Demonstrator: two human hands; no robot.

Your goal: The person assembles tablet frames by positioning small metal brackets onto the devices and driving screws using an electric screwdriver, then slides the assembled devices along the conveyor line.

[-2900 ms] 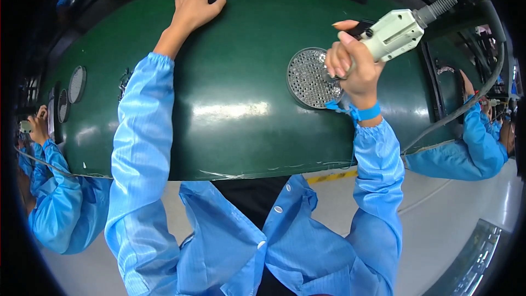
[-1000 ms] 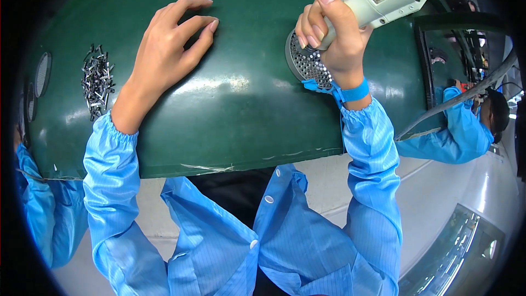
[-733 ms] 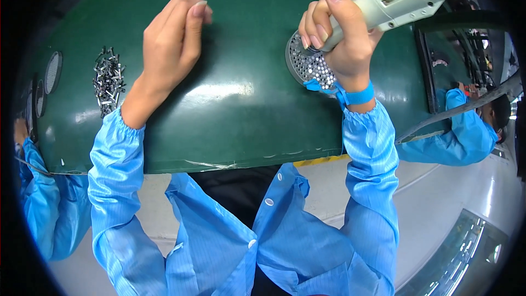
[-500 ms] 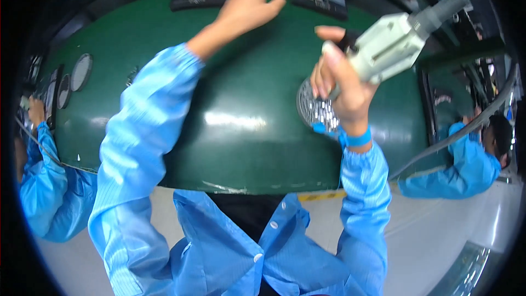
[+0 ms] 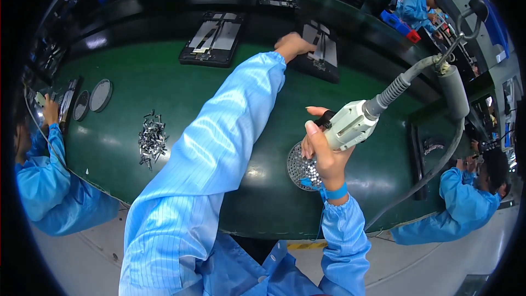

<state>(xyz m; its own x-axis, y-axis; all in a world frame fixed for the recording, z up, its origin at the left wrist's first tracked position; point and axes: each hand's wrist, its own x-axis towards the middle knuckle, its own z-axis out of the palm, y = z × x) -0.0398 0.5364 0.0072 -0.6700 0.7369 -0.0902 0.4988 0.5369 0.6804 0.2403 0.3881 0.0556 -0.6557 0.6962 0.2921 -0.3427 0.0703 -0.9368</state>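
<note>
My left hand [image 5: 294,46] reaches far across the bench to the left edge of an opened tablet-like device [image 5: 327,50], its thumb over the inner face; the fingertips are partly hidden. Held in my right hand [image 5: 329,156] is a pale electric screwdriver [image 5: 350,126], its cable end pointing up and to the right. Its tip is hidden by the hand. Under that hand lies a round perforated dish [image 5: 296,167] with small silvery pieces, probably screws. A second opened device [image 5: 212,38] lies left of the first. A blue band [image 5: 336,192] circles my right wrist.
A pile of small dark and silvery parts [image 5: 152,140] lies left of my left sleeve on the green bench [image 5: 263,186]. Two round dishes [image 5: 100,96] stand farther left. The tool's cable [image 5: 438,171] droops at the right. People in blue work at both sides.
My left hand has moved right, from between the two devices onto the right one. The screwdriver stays in my right hand, somewhat lower over the dish. The view has shifted, showing more of the far side.
</note>
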